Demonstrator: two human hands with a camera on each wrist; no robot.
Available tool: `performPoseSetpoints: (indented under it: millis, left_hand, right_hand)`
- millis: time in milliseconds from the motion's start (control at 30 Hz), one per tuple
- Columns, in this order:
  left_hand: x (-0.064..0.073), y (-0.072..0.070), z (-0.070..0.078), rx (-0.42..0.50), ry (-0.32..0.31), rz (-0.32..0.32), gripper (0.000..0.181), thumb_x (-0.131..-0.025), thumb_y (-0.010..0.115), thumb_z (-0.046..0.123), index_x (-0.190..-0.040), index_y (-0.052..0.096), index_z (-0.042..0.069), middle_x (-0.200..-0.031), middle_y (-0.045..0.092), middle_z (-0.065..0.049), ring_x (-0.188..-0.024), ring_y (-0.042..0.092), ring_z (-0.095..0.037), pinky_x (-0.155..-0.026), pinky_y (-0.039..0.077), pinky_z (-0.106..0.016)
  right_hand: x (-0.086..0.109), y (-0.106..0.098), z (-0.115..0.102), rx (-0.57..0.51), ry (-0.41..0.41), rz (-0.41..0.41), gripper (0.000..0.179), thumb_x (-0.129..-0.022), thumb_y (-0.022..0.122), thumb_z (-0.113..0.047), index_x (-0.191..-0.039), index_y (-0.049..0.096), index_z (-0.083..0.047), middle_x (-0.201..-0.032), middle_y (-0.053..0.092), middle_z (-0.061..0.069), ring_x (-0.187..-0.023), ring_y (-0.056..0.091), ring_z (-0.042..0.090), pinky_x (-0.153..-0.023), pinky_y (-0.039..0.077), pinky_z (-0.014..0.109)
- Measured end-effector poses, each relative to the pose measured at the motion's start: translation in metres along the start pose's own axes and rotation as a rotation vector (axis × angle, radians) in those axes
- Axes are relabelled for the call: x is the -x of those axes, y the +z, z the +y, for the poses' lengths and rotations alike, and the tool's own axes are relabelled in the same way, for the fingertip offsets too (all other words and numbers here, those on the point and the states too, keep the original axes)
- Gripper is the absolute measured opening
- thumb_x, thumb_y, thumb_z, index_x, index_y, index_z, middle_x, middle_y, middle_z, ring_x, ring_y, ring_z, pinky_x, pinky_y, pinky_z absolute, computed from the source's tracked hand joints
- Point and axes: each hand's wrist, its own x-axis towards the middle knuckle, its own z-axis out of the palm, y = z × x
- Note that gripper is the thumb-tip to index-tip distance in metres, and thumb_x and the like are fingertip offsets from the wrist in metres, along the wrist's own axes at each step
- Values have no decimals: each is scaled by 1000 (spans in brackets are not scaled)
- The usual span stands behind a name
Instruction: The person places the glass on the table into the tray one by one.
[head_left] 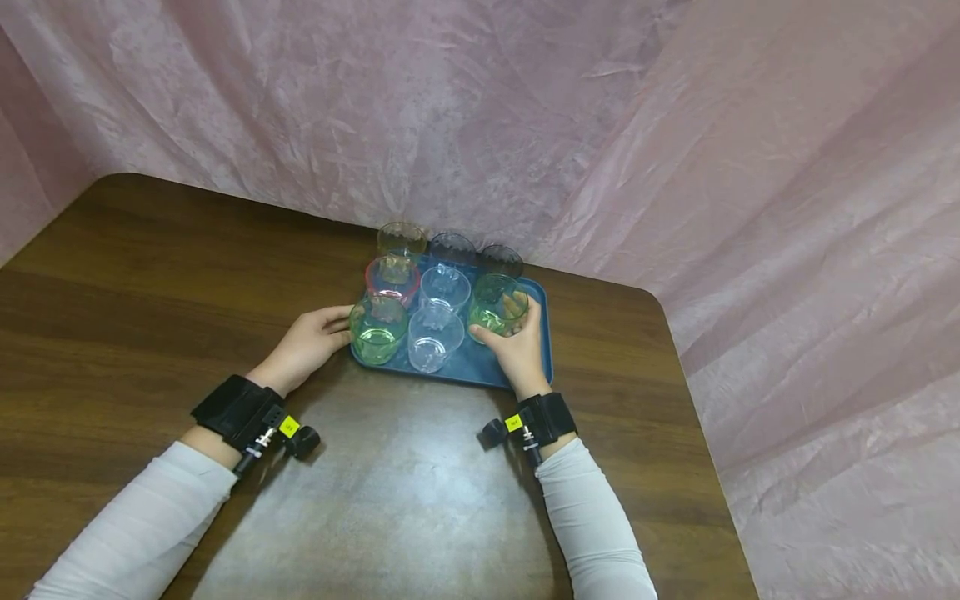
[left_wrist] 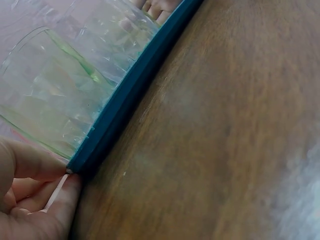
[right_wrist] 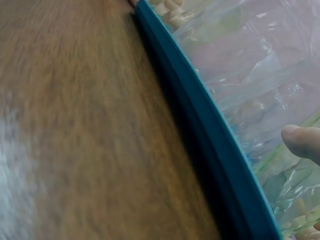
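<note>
A blue tray (head_left: 480,372) lies on the wooden table, with see-through glasses standing on it. At its front left corner, my left hand (head_left: 309,343) pinches the tray edge; the left wrist view shows fingertips (left_wrist: 74,186) at the tray corner. Just beside that hand is a green glass (head_left: 378,333). My right hand (head_left: 522,350) grips another green glass (head_left: 497,307) on the tray's right side, thumb in front and fingers seen through the glass. In the right wrist view the thumb (right_wrist: 302,141) lies against the glass. Between the two green glasses stands a clear glass (head_left: 433,340).
Behind these are a pink-rimmed glass (head_left: 393,279), another clear glass (head_left: 446,289), a yellowish glass (head_left: 402,240) and two dark glasses at the back. A pink curtain (head_left: 480,108) hangs close behind the tray. The wooden table (head_left: 187,283) extends to both sides and in front.
</note>
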Motion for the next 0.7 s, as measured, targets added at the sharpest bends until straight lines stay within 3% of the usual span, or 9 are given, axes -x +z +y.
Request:
performPoseSetpoints:
  millis: [133,433,700]
  left_hand:
    - [2,0,2,8,-1,-1,50,-98,50,8,-144,35,-3,-144,42,-26,-133,38,-34,-108,36,-50]
    - [0,-1,0,-4,-1,9,49,-98,51,8,-144,36,-3,-144,43,-25,-133,39,-34,-109,35,-50]
    - [-4,-4,-3,-20,14,-3,49,-96,50,5,-142,36,-6,-142,43,-28,-131,41,-36,-108,36,-50]
  right_hand:
    - [2,2,-2,6,-10,-3,87,-74,80,-7,-140,24,-7,-144,41,17,-131,41,29,-107,39,45]
    - [-14,3,29,43,-17,9,92,-71,84,-21,-140,24,-19,-144,42,7,-132,40,19,-111,35,40]
    - [-13,2,28,85,-1,-28,100,-71,83,-27,-147,18,-23,-146,36,13,-135,35,27,-113,31,44]
